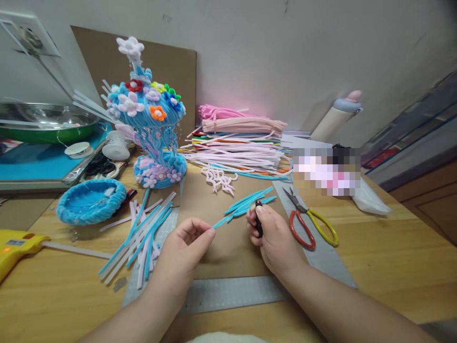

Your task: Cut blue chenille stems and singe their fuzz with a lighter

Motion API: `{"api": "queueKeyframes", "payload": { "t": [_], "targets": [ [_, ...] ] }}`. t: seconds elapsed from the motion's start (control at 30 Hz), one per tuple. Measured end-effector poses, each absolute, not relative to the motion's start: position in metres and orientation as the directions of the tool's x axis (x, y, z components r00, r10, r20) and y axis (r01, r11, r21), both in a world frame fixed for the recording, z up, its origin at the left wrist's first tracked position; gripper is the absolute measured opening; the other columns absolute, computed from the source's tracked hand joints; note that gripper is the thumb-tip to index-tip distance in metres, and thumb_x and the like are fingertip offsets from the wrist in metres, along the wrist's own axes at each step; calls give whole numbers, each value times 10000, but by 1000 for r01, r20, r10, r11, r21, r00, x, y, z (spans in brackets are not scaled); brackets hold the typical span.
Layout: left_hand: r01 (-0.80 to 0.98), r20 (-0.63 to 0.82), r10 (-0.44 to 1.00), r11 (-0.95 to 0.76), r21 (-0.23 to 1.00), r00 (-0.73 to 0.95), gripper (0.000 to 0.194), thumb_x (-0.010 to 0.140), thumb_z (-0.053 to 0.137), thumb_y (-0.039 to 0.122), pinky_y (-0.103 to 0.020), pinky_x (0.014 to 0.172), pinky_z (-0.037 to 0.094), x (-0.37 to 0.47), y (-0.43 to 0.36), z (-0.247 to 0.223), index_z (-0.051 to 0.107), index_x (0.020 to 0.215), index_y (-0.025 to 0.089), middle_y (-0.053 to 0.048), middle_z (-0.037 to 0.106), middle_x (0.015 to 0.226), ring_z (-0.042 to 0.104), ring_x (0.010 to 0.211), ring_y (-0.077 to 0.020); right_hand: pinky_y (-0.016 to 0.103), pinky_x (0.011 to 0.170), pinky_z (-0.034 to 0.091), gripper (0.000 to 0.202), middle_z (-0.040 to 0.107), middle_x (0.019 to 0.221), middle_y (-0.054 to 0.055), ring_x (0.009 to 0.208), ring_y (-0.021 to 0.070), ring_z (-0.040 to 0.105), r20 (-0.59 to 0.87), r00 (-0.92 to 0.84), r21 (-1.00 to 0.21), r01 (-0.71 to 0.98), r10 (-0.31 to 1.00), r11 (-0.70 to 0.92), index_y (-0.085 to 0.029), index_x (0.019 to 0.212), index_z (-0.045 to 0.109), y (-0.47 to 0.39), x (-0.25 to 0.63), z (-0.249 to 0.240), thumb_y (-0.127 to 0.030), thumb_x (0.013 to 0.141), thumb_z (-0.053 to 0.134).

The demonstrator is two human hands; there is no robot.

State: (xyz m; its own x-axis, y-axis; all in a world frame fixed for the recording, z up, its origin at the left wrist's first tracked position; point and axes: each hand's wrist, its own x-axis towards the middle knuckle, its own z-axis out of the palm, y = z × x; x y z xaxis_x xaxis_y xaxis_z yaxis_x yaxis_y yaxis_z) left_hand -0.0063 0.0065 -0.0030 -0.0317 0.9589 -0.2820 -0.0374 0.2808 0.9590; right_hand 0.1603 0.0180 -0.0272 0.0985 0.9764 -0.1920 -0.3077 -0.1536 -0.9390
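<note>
Between thumb and fingertips, my left hand pinches the near end of a thin blue pipe cleaner, which points away to the right. My right hand is wrapped round a small black lighter-like tool, held upright with a touch of red at its top; most of it is hidden in the fist. Several short blue pipe cleaners lie on the brown cardboard just beyond both hands. Farther back, curled pale pink pipe cleaner pieces sit on the same board.
Scissors with red and yellow handles lie open at right. A flower-covered pipe cleaner carousel, a blue fuzzy bowl, cut strips and a yellow glue gun are at left. Bundled pipe cleaners stack against the wall.
</note>
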Motion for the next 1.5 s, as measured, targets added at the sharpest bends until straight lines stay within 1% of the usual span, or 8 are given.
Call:
{"api": "queueKeyframes", "payload": {
  "t": [0.17, 0.43, 0.6, 0.73, 0.93, 1.17, 1.33, 1.5],
  "targets": [
    [-45, -283, 959, 281, 959, -33, 173, 638, 684, 320, -215, 534, 291, -7, 7, -4, 581, 642, 181, 41, 504, 570, 416, 555, -109, 170, 384, 148, 289, 385, 634, -44, 485, 73, 313, -200, 133, -931, -333, 971, -147, -196, 685, 462, 19, 160, -26, -459, 772, 545],
    [-44, -296, 955, 294, 955, -28, 170, 654, 673, 316, -221, 540, 287, -6, 6, -2, 576, 655, 177, 40, 501, 573, 400, 561, -108, 166, 383, 140, 280, 379, 646, -46, 481, 63, 310, -219, 138, -923, -349, 966, -159, -189, 672, 463, 19, 159, -22, -440, 761, 551],
    [-43, -296, 955, 295, 955, -16, 168, 666, 668, 324, -219, 552, 291, -8, 6, -4, 577, 671, 183, 43, 507, 594, 405, 577, -108, 168, 384, 137, 287, 386, 649, -46, 479, 66, 310, -223, 140, -923, -350, 965, -163, -194, 674, 469, 19, 160, -22, -457, 755, 551],
    [-47, -295, 955, 294, 955, -14, 161, 670, 667, 319, -219, 554, 293, -7, 6, -4, 576, 682, 187, 44, 510, 599, 406, 579, -107, 175, 388, 140, 286, 381, 633, -48, 480, 73, 306, -211, 113, -933, -320, 971, -166, -199, 684, 466, 18, 160, -25, -462, 775, 535],
    [-24, -292, 956, 291, 956, -12, 169, 678, 665, 317, -221, 559, 295, -6, 6, -2, 564, 664, 183, 43, 508, 609, 405, 588, -105, 188, 397, 155, 284, 363, 617, -55, 481, 74, 286, -169, 45, -962, -224, 985, -155, -197, 684, 447, 15, 158, -28, -445, 799, 524],
    [-19, -296, 955, 296, 955, 1, 171, 692, 657, 318, -227, 564, 295, -7, 6, -3, 554, 678, 183, 42, 502, 616, 403, 596, -108, 191, 406, 154, 295, 355, 618, -52, 496, 80, 299, -175, 59, -958, -242, 983, -156, -197, 683, 441, 15, 159, -27, -457, 791, 528],
    [-20, -292, 956, 292, 956, 0, 174, 688, 661, 320, -222, 566, 296, -8, 7, -5, 558, 674, 180, 43, 505, 617, 405, 597, -105, 192, 398, 144, 281, 350, 617, -55, 479, 73, 275, -171, 47, -963, -217, 984, -157, -196, 684, 433, 15, 158, -27, -437, 807, 512],
    [-17, -302, 953, 302, 953, 5, 172, 689, 658, 327, -221, 569, 301, -7, 5, -5, 563, 684, 183, 44, 513, 620, 416, 604, -107, 187, 398, 155, 280, 353, 623, -53, 494, 76, 287, -159, 47, -970, -193, 986, -147, -194, 690, 431, 14, 159, -29, -434, 818, 496]
  ]
}}
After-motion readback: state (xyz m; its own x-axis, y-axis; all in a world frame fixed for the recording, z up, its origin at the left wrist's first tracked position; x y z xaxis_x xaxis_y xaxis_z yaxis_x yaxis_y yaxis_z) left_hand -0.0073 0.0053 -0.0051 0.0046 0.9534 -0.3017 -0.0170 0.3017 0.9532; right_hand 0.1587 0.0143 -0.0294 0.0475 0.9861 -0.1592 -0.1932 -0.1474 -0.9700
